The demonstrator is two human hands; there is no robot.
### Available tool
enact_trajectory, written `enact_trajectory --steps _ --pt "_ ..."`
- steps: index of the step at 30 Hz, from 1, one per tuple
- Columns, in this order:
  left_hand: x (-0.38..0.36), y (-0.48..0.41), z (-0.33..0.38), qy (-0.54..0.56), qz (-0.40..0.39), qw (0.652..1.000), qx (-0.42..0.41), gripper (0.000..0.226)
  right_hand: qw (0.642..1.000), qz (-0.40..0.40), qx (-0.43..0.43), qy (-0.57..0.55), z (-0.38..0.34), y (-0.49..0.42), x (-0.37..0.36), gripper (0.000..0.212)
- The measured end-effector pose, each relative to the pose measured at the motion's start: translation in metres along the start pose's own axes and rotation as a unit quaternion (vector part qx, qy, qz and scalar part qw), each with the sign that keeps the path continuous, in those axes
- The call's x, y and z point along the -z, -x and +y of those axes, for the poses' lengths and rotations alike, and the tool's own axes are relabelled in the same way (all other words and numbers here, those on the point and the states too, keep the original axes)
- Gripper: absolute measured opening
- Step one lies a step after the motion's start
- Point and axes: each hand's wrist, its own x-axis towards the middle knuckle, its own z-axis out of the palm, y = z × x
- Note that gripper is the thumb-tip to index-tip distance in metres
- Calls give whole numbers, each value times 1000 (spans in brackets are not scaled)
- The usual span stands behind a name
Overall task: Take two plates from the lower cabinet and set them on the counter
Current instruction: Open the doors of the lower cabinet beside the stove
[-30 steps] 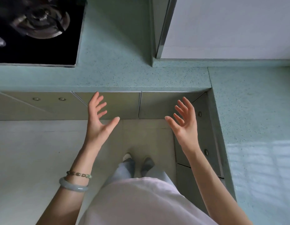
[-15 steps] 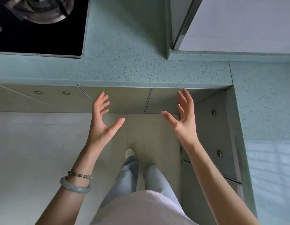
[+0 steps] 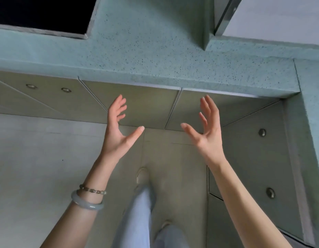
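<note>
Speckled green stone forms the counter [image 3: 155, 56], which runs across the upper part of the view and turns down the right edge. A black hob [image 3: 39, 13] is set into it at the upper left. Below the counter's front edge stand the lower cabinet doors [image 3: 140, 106], all closed; two round metal pulls [image 3: 65, 90] show on the door at the left, and two more on the side run at the right. No plates are visible: none lie on the counter, and the cabinet interior is hidden behind the closed doors. The left hand [image 3: 117, 133] and the right hand [image 3: 207, 135] are raised side by side in front of the two centre doors, palms facing each other, fingers spread and thumbs extended. Both hands are empty and touch nothing. The left wrist carries a pale bangle [image 3: 87, 203] and a beaded bracelet [image 3: 92, 190]. Below the hands, pale blue trouser legs [image 3: 137, 212] and a light shoe [image 3: 142, 176] stand on the tiled floor [image 3: 39, 167].
</note>
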Motion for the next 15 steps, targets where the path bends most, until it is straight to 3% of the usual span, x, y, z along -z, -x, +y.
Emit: enact_trajectory --steps 9,15 --pt "-41 -13 -102 -37 1 987 -159 90 988 24 152 3 119 -8 -28 80" --pt "-35 -54 -140 -167 -11 935 -312 89 950 39 308 21 160 -36 -37 76"
